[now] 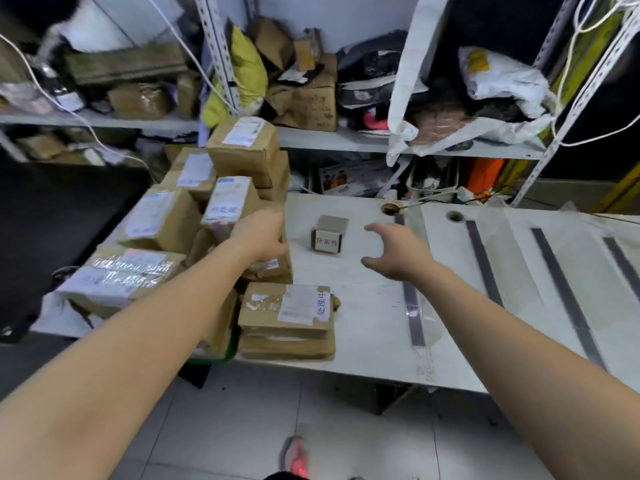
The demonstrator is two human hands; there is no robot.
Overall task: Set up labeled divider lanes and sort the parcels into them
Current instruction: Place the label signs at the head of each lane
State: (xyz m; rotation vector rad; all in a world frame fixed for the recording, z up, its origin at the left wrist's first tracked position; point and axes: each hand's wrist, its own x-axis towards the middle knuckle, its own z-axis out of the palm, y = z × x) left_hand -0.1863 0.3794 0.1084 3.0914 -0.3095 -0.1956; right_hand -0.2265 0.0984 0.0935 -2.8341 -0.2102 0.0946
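Parcel pile [221,216] on table [363,341] left end, under my left hand [259,237]. Labeled block [327,234] just right of pile. Divider strips [568,299] farther right. Shelves [311,136] behind.

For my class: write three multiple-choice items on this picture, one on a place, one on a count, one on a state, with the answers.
1. Where does the small labelled cube stand?
A. on the table, between the two hands
B. on the shelf
C. on the floor

2. How many dark strips lie on the table?
A. one
B. four
C. seven

3. What is the right hand doing?
A. gripping a parcel
B. making a fist
C. open, holding nothing

Answers: 1 A, it sits on bare tabletop between the left hand and the right hand. 2 B, four strips show. 3 C, its fingers are spread apart.
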